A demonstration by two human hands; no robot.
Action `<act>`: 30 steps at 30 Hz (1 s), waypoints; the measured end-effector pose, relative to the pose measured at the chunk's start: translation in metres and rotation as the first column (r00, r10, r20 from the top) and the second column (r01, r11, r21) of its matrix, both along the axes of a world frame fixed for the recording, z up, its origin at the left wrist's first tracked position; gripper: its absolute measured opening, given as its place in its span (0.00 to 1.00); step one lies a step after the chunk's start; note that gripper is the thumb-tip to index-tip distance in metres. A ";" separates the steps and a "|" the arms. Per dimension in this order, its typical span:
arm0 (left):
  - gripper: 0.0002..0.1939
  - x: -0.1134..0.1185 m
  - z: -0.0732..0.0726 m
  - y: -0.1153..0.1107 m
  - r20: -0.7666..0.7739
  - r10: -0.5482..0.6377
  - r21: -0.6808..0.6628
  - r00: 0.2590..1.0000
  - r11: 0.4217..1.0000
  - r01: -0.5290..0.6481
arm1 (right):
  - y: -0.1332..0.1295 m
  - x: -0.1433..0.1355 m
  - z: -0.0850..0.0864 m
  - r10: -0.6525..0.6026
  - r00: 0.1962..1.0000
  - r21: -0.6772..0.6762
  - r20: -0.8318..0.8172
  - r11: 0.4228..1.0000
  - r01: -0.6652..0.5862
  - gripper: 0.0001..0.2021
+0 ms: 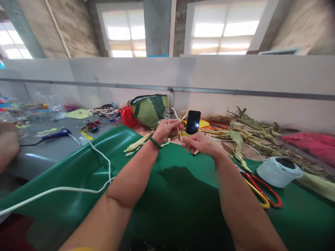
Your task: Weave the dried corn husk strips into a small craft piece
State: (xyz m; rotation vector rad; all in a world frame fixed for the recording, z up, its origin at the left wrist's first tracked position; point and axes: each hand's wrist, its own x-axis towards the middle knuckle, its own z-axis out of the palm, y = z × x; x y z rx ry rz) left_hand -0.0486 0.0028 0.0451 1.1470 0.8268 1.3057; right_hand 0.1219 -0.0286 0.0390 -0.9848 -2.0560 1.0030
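Note:
My left hand, with a dark beaded bracelet at its wrist, is pinched on a pale corn husk strip. Loose ends of the strip stick up above the fingertips. Close on the right, my right hand has its fingers curled, with thumb and forefinger closed at the strip's lower end. A black smartphone stands upright just behind the hands. Pale husk pieces lie left of my left wrist, and a glass jar is partly hidden behind that hand.
Green sheeting covers the table. On the right are red-and-yellow-handled scissors, a white roll and dried husks. A white cable, a glue gun and a green bag are leftward. Another person's blurred arm shows at far left.

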 end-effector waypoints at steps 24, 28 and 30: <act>0.11 0.012 -0.007 -0.006 -0.380 -0.049 0.227 0.924 0.963 0.144 | 0.014 0.006 0.000 -0.330 0.848 0.237 -0.414 0.861 0.450 0.17; 0.10 0.015 -0.008 -0.008 -0.455 0.017 0.311 0.890 0.940 0.141 | 0.014 0.003 -0.002 -0.304 0.898 0.267 -0.319 0.880 0.393 0.14; 0.12 0.015 -0.008 -0.008 -0.483 0.037 0.364 0.875 0.917 0.163 | 0.015 0.002 -0.004 -0.306 0.895 0.301 -0.325 0.863 0.405 0.13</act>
